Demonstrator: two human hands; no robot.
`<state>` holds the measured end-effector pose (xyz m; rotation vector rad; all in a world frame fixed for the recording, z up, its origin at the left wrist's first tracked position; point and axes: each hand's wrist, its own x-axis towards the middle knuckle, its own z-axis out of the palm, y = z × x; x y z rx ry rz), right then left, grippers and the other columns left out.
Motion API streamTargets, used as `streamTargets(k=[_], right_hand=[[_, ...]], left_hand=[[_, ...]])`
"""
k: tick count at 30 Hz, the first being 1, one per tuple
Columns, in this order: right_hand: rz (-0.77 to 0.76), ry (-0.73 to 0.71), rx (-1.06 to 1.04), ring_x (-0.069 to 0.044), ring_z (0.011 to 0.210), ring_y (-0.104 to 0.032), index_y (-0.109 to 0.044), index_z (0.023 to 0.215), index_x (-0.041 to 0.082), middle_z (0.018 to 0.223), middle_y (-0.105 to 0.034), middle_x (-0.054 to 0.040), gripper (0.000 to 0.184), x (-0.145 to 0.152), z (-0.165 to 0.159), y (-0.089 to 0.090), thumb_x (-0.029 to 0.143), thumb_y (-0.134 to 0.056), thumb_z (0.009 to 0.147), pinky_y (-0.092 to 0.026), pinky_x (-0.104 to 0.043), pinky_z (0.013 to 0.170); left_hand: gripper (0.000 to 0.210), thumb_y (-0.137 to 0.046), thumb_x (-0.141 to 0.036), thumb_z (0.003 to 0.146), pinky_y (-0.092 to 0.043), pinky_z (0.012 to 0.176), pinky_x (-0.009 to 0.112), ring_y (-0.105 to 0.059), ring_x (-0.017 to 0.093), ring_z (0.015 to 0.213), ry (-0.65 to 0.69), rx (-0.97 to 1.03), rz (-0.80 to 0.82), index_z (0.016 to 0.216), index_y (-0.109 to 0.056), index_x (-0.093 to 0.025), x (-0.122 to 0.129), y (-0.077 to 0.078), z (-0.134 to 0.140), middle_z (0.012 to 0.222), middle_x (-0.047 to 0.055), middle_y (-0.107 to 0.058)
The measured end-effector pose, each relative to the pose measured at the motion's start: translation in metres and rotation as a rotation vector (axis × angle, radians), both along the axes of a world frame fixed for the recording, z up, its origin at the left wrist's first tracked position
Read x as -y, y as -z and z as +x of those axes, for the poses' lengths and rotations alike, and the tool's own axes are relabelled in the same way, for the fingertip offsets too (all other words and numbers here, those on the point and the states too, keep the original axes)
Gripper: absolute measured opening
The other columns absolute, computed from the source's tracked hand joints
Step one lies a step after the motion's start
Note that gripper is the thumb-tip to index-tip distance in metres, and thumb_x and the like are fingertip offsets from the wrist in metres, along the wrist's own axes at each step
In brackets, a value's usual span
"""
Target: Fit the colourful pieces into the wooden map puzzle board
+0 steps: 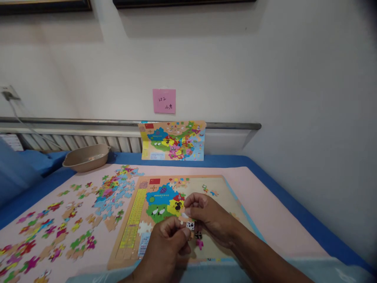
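Dozens of loose puzzle pieces lie on pink cloth, left of a partly filled puzzle board. Above it, the left hand curls narrow; beside it, the right hand pinches narrowly. Whether either holds a piece, I cannot tell.

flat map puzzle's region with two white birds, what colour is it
The region with two white birds is green, best seen in the head view.

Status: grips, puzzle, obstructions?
Left grip and right grip over puzzle board, holds unclear. Board partly filled, loose pieces alongside. Grips cover some of it.
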<state>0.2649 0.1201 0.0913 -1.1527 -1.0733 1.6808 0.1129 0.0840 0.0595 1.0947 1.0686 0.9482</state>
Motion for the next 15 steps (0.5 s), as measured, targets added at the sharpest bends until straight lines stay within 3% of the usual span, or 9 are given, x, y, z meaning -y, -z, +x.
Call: streamTargets(k=[6, 11, 15], right_hand=[[0.021, -0.015, -0.004, -0.006, 0.053, -0.047, -0.059, 0.086, 0.019, 0.072, -0.056, 0.0069, 0.034, 0.0, 0.0, 0.0, 0.029, -0.082, 0.062, -0.037, -0.02, 0.048], [0.04, -0.006, 0.02, -0.007, 0.054, -0.045, -0.059, 0.086, 0.019, 0.071, -0.055, 0.0071, 0.035, 0.001, -0.001, -0.004, 0.031, -0.081, 0.061, -0.037, -0.02, 0.048], [0.161, 0.022, 0.081, -0.009, 0.057, -0.046, -0.059, 0.083, 0.02, 0.069, -0.053, 0.0062, 0.029, 0.002, -0.002, -0.007, 0.032, -0.078, 0.064, -0.039, -0.021, 0.049]], left_hand=[[0.031, -0.069, -0.044, 0.073, -0.032, 0.058, 0.026, -0.049, 0.012, 0.055, 0.024, 0.029, 0.024, 0.071, -0.06, -0.014, 0.0, 0.0, -0.002, 0.058, 0.0, -0.058], [0.04, -0.08, -0.049, 0.071, -0.03, 0.051, 0.023, -0.044, 0.009, 0.047, 0.068, 0.222, -0.087, 0.072, -0.058, -0.015, 0.0, 0.007, -0.004, 0.054, -0.001, -0.056], [0.047, -0.084, -0.055, 0.069, -0.036, 0.053, 0.024, -0.048, 0.011, 0.048, 0.049, 0.23, -0.111, 0.073, -0.06, -0.015, 0.001, 0.009, -0.003, 0.053, 0.0, -0.058]])
